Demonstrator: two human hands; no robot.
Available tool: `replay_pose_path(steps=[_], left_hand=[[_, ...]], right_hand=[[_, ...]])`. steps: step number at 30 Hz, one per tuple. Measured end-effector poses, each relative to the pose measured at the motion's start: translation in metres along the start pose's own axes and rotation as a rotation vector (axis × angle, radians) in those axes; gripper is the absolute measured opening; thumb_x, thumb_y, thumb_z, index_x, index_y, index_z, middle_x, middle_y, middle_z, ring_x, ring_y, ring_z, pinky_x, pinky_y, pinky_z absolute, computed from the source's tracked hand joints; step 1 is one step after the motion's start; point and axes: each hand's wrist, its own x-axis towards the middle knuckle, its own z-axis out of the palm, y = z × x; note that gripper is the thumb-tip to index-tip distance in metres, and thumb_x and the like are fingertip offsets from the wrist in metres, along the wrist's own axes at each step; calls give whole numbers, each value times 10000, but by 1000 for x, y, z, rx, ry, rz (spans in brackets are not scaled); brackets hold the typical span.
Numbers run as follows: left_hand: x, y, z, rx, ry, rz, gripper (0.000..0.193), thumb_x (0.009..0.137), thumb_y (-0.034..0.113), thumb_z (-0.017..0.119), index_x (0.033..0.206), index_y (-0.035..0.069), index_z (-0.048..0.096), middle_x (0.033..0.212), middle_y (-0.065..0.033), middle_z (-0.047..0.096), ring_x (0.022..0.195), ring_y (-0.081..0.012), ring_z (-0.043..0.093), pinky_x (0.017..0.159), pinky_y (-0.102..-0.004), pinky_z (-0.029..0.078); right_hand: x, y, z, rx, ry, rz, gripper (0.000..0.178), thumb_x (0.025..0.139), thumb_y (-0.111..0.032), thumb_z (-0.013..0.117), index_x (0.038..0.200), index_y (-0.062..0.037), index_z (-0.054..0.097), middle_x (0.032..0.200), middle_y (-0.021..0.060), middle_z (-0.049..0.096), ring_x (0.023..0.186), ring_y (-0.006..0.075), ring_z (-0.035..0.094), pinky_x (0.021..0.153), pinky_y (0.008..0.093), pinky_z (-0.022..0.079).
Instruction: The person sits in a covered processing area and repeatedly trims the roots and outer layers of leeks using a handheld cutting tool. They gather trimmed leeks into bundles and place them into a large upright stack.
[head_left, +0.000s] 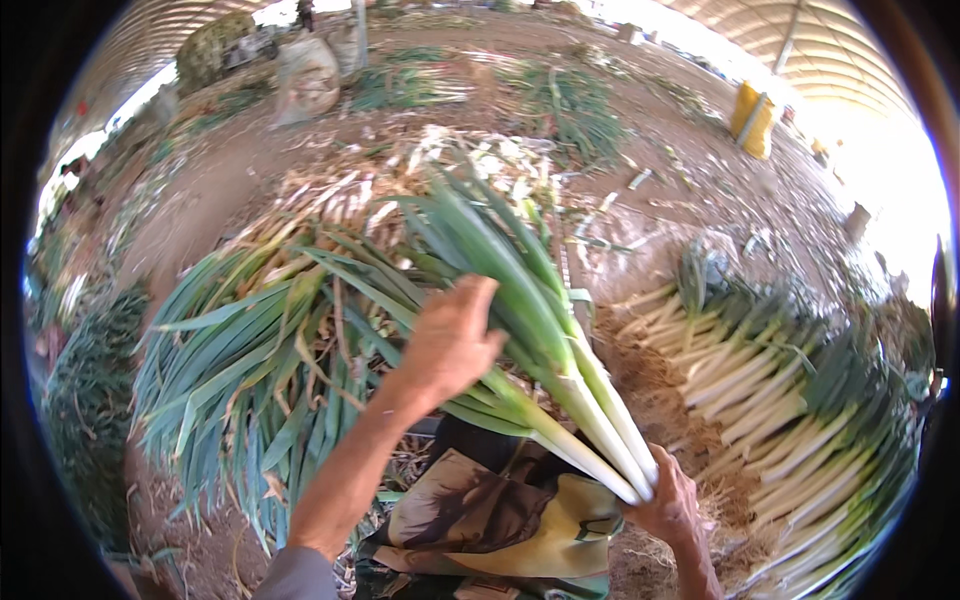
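Several thick green onions (545,340) slant across my lap, white ends low and right, green leaves up and left. My right hand (672,505) is closed around their white root ends. My left hand (452,335) is curled shut at the leaves of the lower stalks, beside the broad upper leaves; its fingertips are partly hidden. To the left lies a big heap of untrimmed green onions (235,340), with leaves hanging toward me. Along the right, a long row of cleaned green onions (770,400) rests with white shafts toward me and dark leaves outward.
A patterned cloth (490,515) covers my lap. Peeled scraps (470,150) lie beyond the heap. Farther back are more onion bundles (570,105), a pale sack (306,78) and a yellow sack (752,120) on the dirt floor. Another pile (90,400) stands at far left.
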Motion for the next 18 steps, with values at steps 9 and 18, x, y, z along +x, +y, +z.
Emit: replay_pose_path(steps=[9, 18], left_hand=[[-124, 78, 28, -1272, -508, -612, 466, 812, 41, 811, 1201, -54, 574, 1113, -127, 645, 963, -205, 671, 809, -326, 560], [-97, 69, 109, -2161, -201, -550, 658, 976, 282, 659, 1499, 3, 372, 1489, -179, 477, 1390, -333, 437, 1184, -494, 341]], right_hand=[[10, 8, -13, 117, -286, 146, 901, 711, -337, 854, 1437, -39, 411, 1264, 221, 626, 1076, 382, 668, 911, 446, 559], [-9, -8, -25, 34, -235, -40, 977, 728, -235, 811, 1511, -17, 269, 1077, 201, 583, 981, 385, 637, 783, 474, 547]])
